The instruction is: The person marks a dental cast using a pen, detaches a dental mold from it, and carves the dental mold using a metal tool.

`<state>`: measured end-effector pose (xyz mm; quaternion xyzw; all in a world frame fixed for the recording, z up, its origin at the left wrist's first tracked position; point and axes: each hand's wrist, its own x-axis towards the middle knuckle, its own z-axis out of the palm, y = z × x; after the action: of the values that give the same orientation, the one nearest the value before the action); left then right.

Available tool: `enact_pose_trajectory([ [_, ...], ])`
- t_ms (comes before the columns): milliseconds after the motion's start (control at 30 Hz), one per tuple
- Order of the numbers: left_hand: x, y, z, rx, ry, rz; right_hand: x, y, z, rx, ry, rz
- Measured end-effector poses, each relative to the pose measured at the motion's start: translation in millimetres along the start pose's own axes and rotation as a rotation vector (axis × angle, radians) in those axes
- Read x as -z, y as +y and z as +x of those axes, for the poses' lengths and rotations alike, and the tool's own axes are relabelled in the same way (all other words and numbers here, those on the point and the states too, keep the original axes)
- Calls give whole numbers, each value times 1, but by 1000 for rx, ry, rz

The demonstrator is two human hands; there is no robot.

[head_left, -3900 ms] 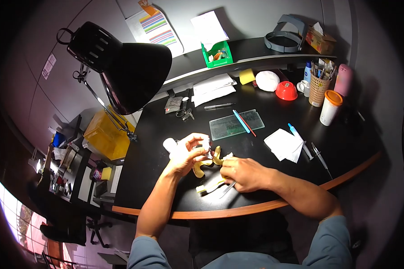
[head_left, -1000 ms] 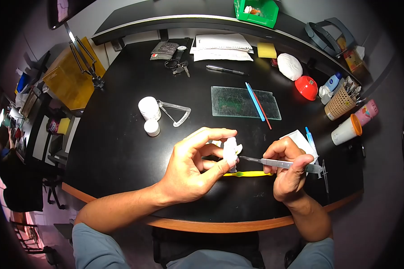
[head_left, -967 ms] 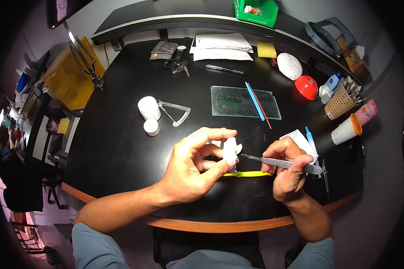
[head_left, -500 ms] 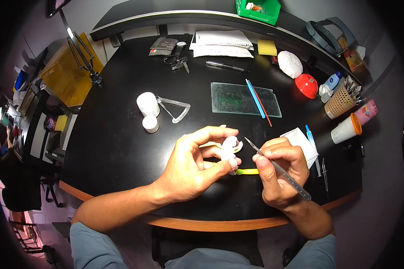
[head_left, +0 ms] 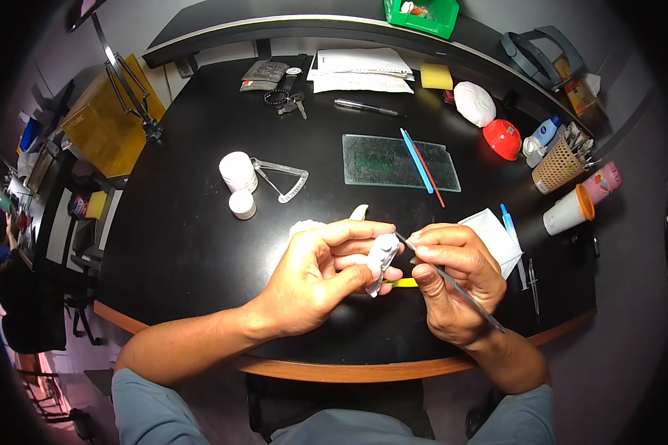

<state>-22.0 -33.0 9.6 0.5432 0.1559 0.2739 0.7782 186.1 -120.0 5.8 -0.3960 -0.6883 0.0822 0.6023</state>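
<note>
My left hand (head_left: 312, 278) is closed, pinching a small white plaster dental cast (head_left: 381, 256) between thumb and fingers above the bench. My right hand (head_left: 464, 285) grips slim grey metal tweezers (head_left: 462, 291) like a pen. Their pointed end is close to the upper right edge of the cast; I cannot tell whether it touches. Behind the hands a yellow-green stick (head_left: 404, 282) shows only in part. Past my left hand, another whitish piece (head_left: 306, 225) and a cream-coloured piece (head_left: 360, 212) are partly hidden by the fingers.
Two white jars (head_left: 237, 172) stand left beside a metal caliper gauge (head_left: 280, 179). A glass slab (head_left: 378, 159) carries a blue and a red stick. On the right are a white folded sheet (head_left: 493, 239), a syringe (head_left: 512, 230), a cup (head_left: 569, 210) and a tool basket (head_left: 559, 169).
The cast has turned in my left hand, now showing a broader face. My right hand has shifted slightly left, bringing the tweezers' tip nearer to the cast. The view has shifted slightly.
</note>
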Motion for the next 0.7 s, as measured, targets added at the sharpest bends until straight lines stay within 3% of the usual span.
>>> enact_pose_trajectory([
  [467, -2, -3, 0, 76, 2, -111, -3, -9, -5, -93, 5, 63],
  [700, 8, -11, 2, 57, -50, -40, -5, -7, -3, -17, -18, 94],
])
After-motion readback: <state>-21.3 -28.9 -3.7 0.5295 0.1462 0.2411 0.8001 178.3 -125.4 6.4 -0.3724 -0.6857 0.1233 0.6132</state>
